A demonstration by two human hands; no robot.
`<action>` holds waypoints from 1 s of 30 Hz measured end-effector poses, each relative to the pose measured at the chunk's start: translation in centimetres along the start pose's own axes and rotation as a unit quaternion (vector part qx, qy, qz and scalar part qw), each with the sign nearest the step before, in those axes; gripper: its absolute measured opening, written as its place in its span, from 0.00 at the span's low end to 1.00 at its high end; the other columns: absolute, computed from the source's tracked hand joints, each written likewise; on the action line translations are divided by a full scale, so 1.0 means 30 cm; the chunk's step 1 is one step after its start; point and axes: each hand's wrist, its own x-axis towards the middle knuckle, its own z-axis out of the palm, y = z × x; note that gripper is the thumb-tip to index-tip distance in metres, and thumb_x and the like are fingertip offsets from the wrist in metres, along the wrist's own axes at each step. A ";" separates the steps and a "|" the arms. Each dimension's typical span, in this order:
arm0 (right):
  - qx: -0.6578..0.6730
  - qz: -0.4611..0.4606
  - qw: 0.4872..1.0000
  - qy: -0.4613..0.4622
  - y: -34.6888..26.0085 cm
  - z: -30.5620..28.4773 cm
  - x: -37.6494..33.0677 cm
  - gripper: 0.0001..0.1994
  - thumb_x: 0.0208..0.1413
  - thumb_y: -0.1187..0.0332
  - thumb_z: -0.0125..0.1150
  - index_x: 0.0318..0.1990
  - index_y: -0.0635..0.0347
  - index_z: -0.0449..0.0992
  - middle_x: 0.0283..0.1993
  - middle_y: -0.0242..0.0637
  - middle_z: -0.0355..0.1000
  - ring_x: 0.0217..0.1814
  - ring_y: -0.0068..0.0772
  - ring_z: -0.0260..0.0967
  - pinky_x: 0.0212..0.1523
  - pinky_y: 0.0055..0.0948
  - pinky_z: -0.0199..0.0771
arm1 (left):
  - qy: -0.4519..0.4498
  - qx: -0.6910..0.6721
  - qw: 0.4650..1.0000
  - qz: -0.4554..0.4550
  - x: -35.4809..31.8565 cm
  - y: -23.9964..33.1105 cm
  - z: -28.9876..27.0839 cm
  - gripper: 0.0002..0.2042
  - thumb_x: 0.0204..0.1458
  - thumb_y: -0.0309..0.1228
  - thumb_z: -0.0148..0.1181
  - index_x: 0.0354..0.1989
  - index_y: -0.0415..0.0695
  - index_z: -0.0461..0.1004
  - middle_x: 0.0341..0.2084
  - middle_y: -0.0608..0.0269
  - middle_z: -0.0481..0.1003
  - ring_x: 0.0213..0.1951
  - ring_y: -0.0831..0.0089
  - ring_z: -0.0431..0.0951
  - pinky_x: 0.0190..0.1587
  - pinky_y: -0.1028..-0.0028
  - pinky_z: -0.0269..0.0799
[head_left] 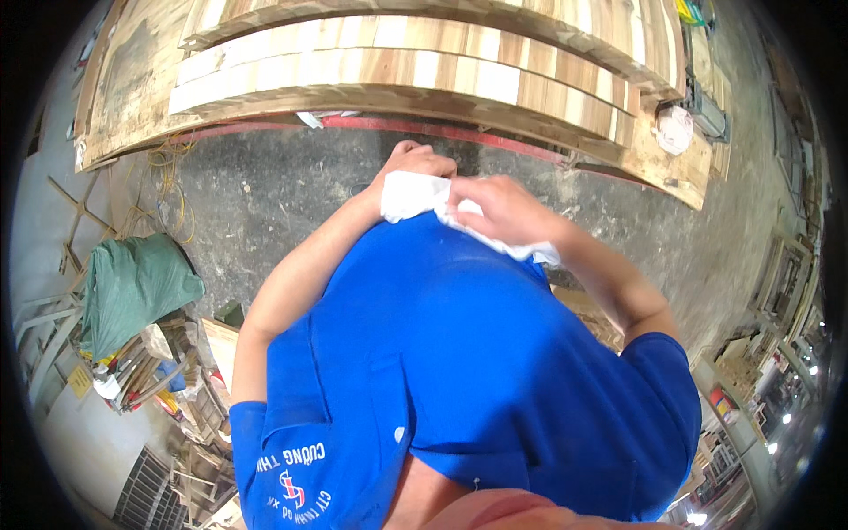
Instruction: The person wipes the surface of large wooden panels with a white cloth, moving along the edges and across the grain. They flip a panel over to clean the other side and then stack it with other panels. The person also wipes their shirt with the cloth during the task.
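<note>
In front of my blue shirt (459,327), at waist height, both hands are together at a crumpled white cloth (413,196). My left hand (419,162) is closed, its fingers curled at the cloth's far edge, and the cloth hangs below its wrist and palm. My right hand (505,210) pinches the cloth from the right side, thumb and fingers pressed together. A strip of the same white material runs beneath the right hand toward its wrist. Folds hide the cloth's full shape, so its exact kind is unclear.
Striped wooden panels (353,71) lie stacked on a wooden platform (132,97) ahead, above a red metal beam (459,134). A white bundle (674,130) rests at its right corner. Leftward are a yellow cable (181,190), a green sack (137,287) and piled wood scraps. Concrete floor (265,194) lies between.
</note>
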 end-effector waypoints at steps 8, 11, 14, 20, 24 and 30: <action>0.175 -0.040 0.983 -0.040 -0.031 -0.022 -0.163 0.06 0.56 0.70 0.59 0.39 0.62 0.74 0.37 0.39 0.75 0.42 0.35 0.74 0.45 0.31 0.71 | -0.009 -0.025 0.998 -0.054 -0.011 0.004 -0.020 0.09 0.46 0.41 0.58 0.28 0.49 0.73 0.28 0.67 0.74 0.42 0.66 0.72 0.58 0.57 0.57; 0.056 -0.107 0.993 0.010 -0.070 0.020 0.026 0.08 0.59 0.65 0.55 0.40 0.60 0.73 0.36 0.42 0.76 0.40 0.40 0.75 0.43 0.34 0.72 | -0.014 -0.007 0.999 -0.032 0.011 0.003 -0.017 0.09 0.46 0.41 0.58 0.28 0.49 0.73 0.28 0.68 0.74 0.41 0.66 0.72 0.58 0.57 0.57; 0.024 -0.107 0.994 0.009 -0.066 0.023 0.015 0.09 0.60 0.64 0.54 0.40 0.59 0.73 0.37 0.42 0.76 0.41 0.44 0.75 0.43 0.36 0.72 | -0.019 0.010 0.999 -0.026 0.011 -0.001 -0.013 0.09 0.46 0.41 0.58 0.29 0.49 0.73 0.27 0.68 0.74 0.41 0.66 0.71 0.57 0.57 0.57; 0.131 -0.024 0.990 -0.038 -0.013 -0.052 -0.148 0.08 0.59 0.65 0.54 0.40 0.58 0.73 0.37 0.44 0.75 0.40 0.47 0.74 0.41 0.38 0.72 | -0.009 -0.008 0.999 -0.041 0.017 -0.011 -0.030 0.09 0.46 0.41 0.57 0.30 0.50 0.74 0.27 0.65 0.74 0.41 0.66 0.72 0.57 0.56 0.57; 0.063 -0.100 0.992 0.043 -0.011 0.035 0.038 0.08 0.58 0.64 0.55 0.40 0.57 0.73 0.37 0.44 0.75 0.41 0.50 0.73 0.42 0.39 0.71 | -0.001 -0.013 1.000 -0.010 0.030 -0.001 -0.018 0.09 0.46 0.41 0.57 0.29 0.49 0.73 0.28 0.65 0.74 0.42 0.65 0.71 0.58 0.55 0.57; 0.092 -0.054 0.992 -0.068 0.015 -0.043 -0.099 0.07 0.58 0.65 0.55 0.39 0.57 0.73 0.36 0.42 0.76 0.39 0.47 0.74 0.42 0.38 0.72 | -0.008 -0.018 1.000 -0.023 0.014 0.009 -0.026 0.07 0.47 0.39 0.57 0.28 0.49 0.73 0.25 0.65 0.73 0.40 0.65 0.71 0.58 0.56 0.57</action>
